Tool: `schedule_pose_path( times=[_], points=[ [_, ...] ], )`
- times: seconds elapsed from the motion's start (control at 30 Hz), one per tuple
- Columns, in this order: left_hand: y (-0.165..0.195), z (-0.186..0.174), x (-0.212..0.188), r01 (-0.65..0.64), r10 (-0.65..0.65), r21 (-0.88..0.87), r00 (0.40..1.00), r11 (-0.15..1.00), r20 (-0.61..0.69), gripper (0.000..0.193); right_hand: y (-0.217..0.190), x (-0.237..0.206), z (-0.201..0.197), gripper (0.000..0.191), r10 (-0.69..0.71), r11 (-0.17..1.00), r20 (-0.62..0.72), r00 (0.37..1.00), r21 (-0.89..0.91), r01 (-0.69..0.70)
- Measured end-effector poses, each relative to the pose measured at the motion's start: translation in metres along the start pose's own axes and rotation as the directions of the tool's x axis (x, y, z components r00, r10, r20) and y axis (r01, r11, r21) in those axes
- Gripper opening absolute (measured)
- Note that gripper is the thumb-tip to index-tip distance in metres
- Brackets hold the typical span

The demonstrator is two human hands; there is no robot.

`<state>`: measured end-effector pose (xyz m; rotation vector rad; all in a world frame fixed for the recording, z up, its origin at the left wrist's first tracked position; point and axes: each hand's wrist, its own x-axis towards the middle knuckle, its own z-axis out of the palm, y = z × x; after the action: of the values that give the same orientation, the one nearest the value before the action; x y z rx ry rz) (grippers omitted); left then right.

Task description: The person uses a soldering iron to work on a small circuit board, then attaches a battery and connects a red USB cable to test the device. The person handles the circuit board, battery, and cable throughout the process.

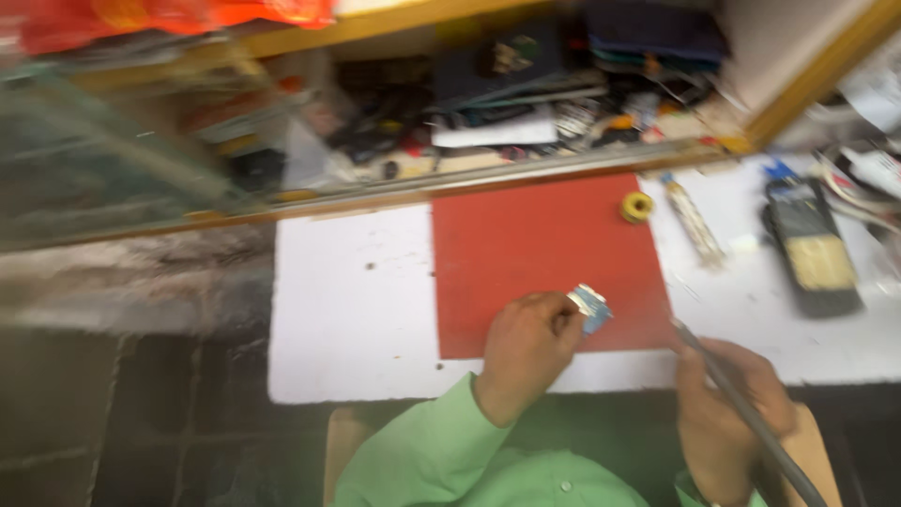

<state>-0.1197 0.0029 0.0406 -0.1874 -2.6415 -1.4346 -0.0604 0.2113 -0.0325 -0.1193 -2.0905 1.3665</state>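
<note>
Right hand (727, 413) grips grey rod (741, 404); left hand (526, 343) pinches small blue-silver piece (591, 306).

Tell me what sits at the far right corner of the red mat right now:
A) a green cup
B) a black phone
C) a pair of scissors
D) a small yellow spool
D: a small yellow spool rests at the far right corner of the red mat, away from the left hand, which holds a small blue-and-silver piece over the mat's near edge.
</note>
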Motion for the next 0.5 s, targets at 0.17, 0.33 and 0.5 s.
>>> schedule_pose_path(
  times=[0.17,0.33,0.5],
  points=[
    [-0.02,-0.015,-0.007,-0.15,0.153,0.083,0.988,0.985,-0.036,0.018,0.037,0.042,-0.003,0.019,0.272,0.962,0.317,0.909,-0.077,-0.261],
    [-0.036,-0.033,-0.014,-0.425,0.454,0.215,0.885,0.879,-0.106,0.023,0.06,0.072,0.102,0.02,0.303,0.953,0.628,0.717,-0.218,-0.212],
    [-0.049,-0.043,-0.018,-0.225,0.254,0.21,0.96,0.951,-0.121,0.018,0.022,0.075,0.198,0.021,0.265,0.961,0.725,0.635,-0.252,-0.113]
  ],
)
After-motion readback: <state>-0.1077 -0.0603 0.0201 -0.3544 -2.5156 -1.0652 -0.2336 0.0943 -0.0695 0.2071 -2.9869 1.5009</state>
